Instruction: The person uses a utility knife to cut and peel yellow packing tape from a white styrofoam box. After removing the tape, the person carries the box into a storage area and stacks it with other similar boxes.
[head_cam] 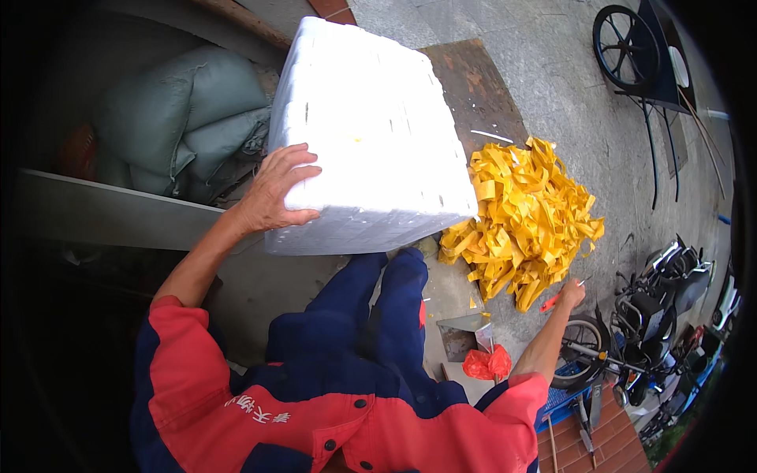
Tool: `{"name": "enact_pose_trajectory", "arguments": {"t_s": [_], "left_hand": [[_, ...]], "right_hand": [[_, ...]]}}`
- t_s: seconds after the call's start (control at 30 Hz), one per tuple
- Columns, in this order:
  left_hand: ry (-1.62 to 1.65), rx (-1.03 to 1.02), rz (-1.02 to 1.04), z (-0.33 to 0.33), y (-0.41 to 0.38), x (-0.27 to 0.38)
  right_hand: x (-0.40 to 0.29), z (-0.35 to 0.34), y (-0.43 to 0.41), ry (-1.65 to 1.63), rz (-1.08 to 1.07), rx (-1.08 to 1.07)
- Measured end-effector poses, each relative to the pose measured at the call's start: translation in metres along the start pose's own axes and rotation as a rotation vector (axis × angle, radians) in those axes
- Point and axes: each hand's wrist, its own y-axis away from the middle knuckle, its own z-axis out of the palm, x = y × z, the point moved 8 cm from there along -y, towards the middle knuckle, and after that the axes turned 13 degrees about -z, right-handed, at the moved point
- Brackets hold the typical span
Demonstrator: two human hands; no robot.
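A large white polystyrene foam box (372, 136) stands before me, its upper side very bright. My left hand (278, 189) grips its near left corner, with the fingers spread over the upper side and the thumb along the near edge. Out to the right, my right hand (571, 293) is closed around an orange-handled cutter (550, 303). A thin, pale tip, apparently the blade, sticks out beyond that fist. Between the box and this hand lies a heap of yellow tape strips (526, 219), touching the box's right corner.
Filled grey-green woven sacks (183, 118) lie at left behind a low panel (118, 201). A metal dustpan (464, 334) with a red plastic bag (488, 362) stands near my legs. Motorcycles (644, 319) are parked at right; a wheeled cart (639, 53) stands at upper right.
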Motion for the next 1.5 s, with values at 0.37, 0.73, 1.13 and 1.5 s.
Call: {"name": "enact_pose_trajectory", "arguments": {"t_s": [0.37, 0.73, 1.13, 1.5], "left_hand": [[0.008, -0.012, 0.005, 0.016, 0.003, 0.003], [0.037, -0.012, -0.022, 0.02, 0.0, 0.009], [0.046, -0.069, 0.009, 0.03, -0.006, 0.028], [0.047, -0.08, 0.007, 0.03, -0.006, 0.028]], "right_hand": [[-0.281, 0.215, 0.237, -0.435, -0.292, -0.882], [-0.421, 0.265, 0.342, -0.315, -0.683, -1.2], [-0.398, 0.276, 0.335, 0.004, -0.898, -1.107], [-0.278, 0.255, 0.202, -0.175, -0.418, -0.88]]}}
